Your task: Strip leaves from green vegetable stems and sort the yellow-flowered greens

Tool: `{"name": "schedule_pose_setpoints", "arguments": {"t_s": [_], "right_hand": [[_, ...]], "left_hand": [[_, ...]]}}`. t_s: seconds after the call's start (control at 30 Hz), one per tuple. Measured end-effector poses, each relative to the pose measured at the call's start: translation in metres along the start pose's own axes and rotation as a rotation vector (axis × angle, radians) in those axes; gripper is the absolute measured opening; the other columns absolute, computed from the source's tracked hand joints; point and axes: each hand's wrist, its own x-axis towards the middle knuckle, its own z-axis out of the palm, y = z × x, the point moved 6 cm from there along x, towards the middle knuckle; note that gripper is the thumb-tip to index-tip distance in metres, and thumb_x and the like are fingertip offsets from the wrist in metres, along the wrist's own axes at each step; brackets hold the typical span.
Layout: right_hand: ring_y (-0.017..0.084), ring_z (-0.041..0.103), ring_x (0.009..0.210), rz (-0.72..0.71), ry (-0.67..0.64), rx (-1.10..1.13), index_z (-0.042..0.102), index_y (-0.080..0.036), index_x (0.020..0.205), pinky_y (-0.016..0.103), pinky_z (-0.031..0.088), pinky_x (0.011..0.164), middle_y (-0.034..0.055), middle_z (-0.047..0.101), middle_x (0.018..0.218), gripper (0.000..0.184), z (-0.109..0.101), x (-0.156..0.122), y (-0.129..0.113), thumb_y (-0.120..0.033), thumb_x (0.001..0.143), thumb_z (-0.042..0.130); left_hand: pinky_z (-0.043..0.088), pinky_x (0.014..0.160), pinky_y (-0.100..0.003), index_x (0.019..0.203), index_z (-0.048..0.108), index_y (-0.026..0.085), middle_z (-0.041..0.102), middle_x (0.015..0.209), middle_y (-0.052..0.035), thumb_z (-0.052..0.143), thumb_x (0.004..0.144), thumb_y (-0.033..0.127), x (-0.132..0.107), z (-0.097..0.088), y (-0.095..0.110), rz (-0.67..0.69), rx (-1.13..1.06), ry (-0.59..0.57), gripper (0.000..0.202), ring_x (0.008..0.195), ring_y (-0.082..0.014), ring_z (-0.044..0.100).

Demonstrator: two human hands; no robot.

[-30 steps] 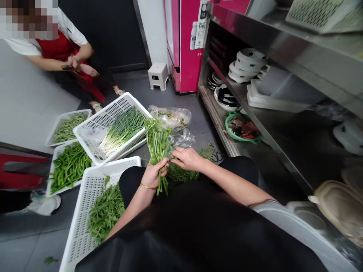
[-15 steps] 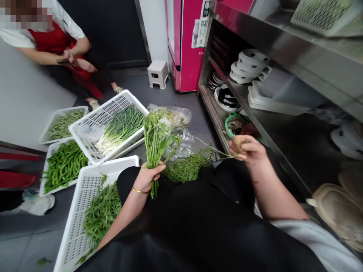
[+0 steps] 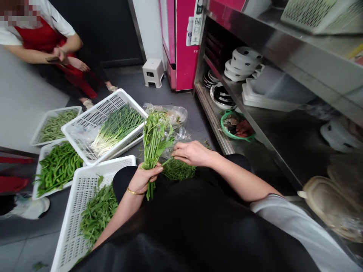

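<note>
L hand (image 3: 143,178) is wrapped round the lower stalks of a bunch of leafy greens (image 3: 153,139), thumb across the front; leaves up at the far end, cut stalk ends poking out below the fist on the near side. Gold bangle (image 3: 135,192) on that wrist. R hand (image 3: 191,153) is just right of the bunch, thumb + fingertips pinching the end of a thin stem (image 3: 168,161) that runs across to L hand's thumb.

Under R hand, a loose heap of greens (image 3: 178,170), partly hidden by the hand & the black apron (image 3: 198,226). Just beyond the bunch, a clear plastic bag (image 3: 180,113) on the floor w/ plant bits in it; exact contents hard to tell.

Near left: white crate (image 3: 69,211) w/ picked leafy greens (image 3: 98,211), partly behind L forearm. Farther left, green peppers (image 3: 58,166) in a 2nd crate, green beans (image 3: 55,126) in a 3rd. B/w those & the bag, another white crate holds spring onions (image 3: 119,128), white ends toward the near left.

Far left, a co-worker in a red apron (image 3: 36,37), hands together. Far side: white stool (image 3: 153,71) by a pink fridge (image 3: 187,71). Right: metal shelf w/ stacked dishes (image 3: 242,64) & a green basket (image 3: 222,128) lower down, mixed contents.
</note>
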Motion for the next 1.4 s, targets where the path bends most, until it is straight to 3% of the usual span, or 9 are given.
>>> {"name": "schedule_pose_setpoints", "arguments": {"t_s": [0.13, 0.33, 0.53, 0.63, 0.87, 1.03, 1.13, 1.27, 1.4], "right_hand": [[0.013, 0.057, 0.067, 0.169, -0.221, -0.096, 0.065, -0.019, 0.089, 0.022, 0.033, 0.054, 0.0046, 0.064, 0.082, 0.018, 0.03, -0.013, 0.048, -0.029, 0.084, 0.052], [0.008, 0.043, 0.048, 0.543, -0.181, 0.125, 0.061, -0.015, 0.06, 0.023, 0.029, 0.05, 0.0013, 0.054, 0.054, 0.015, 0.049, -0.071, 0.116, -0.018, 0.074, 0.062], [0.014, 0.053, 0.079, 0.069, 0.103, 0.101, 0.064, -0.019, 0.1, 0.025, 0.037, 0.066, 0.0077, 0.06, 0.096, 0.024, -0.008, -0.024, 0.002, -0.029, 0.089, 0.044], [0.018, 0.05, 0.089, -0.156, 0.085, 0.031, 0.067, -0.018, 0.087, 0.03, 0.036, 0.075, 0.0085, 0.06, 0.092, 0.027, -0.017, 0.009, -0.038, -0.03, 0.09, 0.043], [0.014, 0.054, 0.072, 0.09, -0.057, 0.479, 0.064, -0.015, 0.068, 0.029, 0.039, 0.074, 0.0041, 0.062, 0.072, 0.011, 0.044, 0.03, -0.005, -0.019, 0.075, 0.056], [0.014, 0.059, 0.069, 0.527, 0.331, 1.155, 0.056, -0.015, 0.078, 0.028, 0.047, 0.065, 0.004, 0.061, 0.074, 0.023, 0.058, 0.032, 0.025, -0.035, 0.082, 0.047], [0.015, 0.058, 0.079, 0.318, 0.389, 0.898, 0.053, -0.017, 0.085, 0.031, 0.047, 0.071, 0.0065, 0.06, 0.085, 0.022, 0.045, 0.049, 0.002, -0.036, 0.088, 0.041], [0.015, 0.055, 0.082, -0.131, 0.034, 0.466, 0.054, -0.016, 0.085, 0.03, 0.045, 0.073, 0.0069, 0.059, 0.087, 0.014, 0.046, 0.072, -0.055, -0.025, 0.088, 0.044], [0.005, 0.05, 0.056, -0.144, 0.156, 0.735, 0.053, -0.017, 0.088, 0.019, 0.044, 0.054, -0.0022, 0.054, 0.07, 0.015, -0.016, 0.092, -0.077, -0.026, 0.091, 0.041]], "left_hand": [[0.02, 0.033, -0.015, 0.068, 0.062, 0.011, 0.048, 0.049, 0.0039, 0.079, 0.052, 0.02, -0.002, -0.016, 0.001, -0.015, -0.022, -0.026, 0.025, 0.035, -0.0013, 0.033], [0.019, 0.033, -0.014, 0.069, 0.061, 0.012, 0.052, 0.052, 0.0017, 0.079, 0.051, 0.02, -0.009, -0.04, 0.008, -0.063, -0.089, -0.048, 0.027, 0.034, -0.001, 0.034], [0.02, 0.033, -0.016, 0.064, 0.062, 0.011, 0.049, 0.048, 0.003, 0.08, 0.051, 0.019, -0.008, -0.026, 0.01, -0.033, 0.037, -0.019, 0.023, 0.033, -0.0016, 0.033], [0.022, 0.033, -0.016, 0.065, 0.064, 0.011, 0.051, 0.05, 0.0023, 0.08, 0.05, 0.019, -0.009, -0.016, 0.01, -0.015, 0.091, -0.035, 0.023, 0.035, -0.0021, 0.035], [0.025, 0.035, -0.016, 0.066, 0.062, 0.011, 0.047, 0.045, 0.0044, 0.08, 0.054, 0.021, -0.016, -0.012, 0.004, 0.012, 0.231, -0.031, 0.024, 0.036, -0.0032, 0.036], [0.023, 0.034, -0.016, 0.069, 0.061, 0.011, 0.047, 0.049, 0.0049, 0.079, 0.054, 0.022, -0.016, -0.022, -0.005, 0.054, -0.012, 0.048, 0.026, 0.036, -0.0022, 0.035], [0.022, 0.034, -0.015, 0.07, 0.059, 0.012, 0.044, 0.048, 0.0062, 0.078, 0.056, 0.021, -0.017, -0.032, -0.007, 0.079, -0.159, 0.059, 0.026, 0.036, -0.0018, 0.032], [0.021, 0.034, -0.014, 0.07, 0.057, 0.012, 0.039, 0.049, 0.007, 0.077, 0.059, 0.024, -0.021, -0.046, -0.007, 0.115, -0.32, -0.01, 0.026, 0.038, -0.0014, 0.028], [0.019, 0.033, -0.013, 0.079, 0.059, 0.01, 0.042, 0.054, 0.0052, 0.074, 0.065, 0.032, -0.021, -0.065, -0.018, 0.103, -0.446, 0.017, 0.029, 0.039, -0.0007, 0.026]]}}
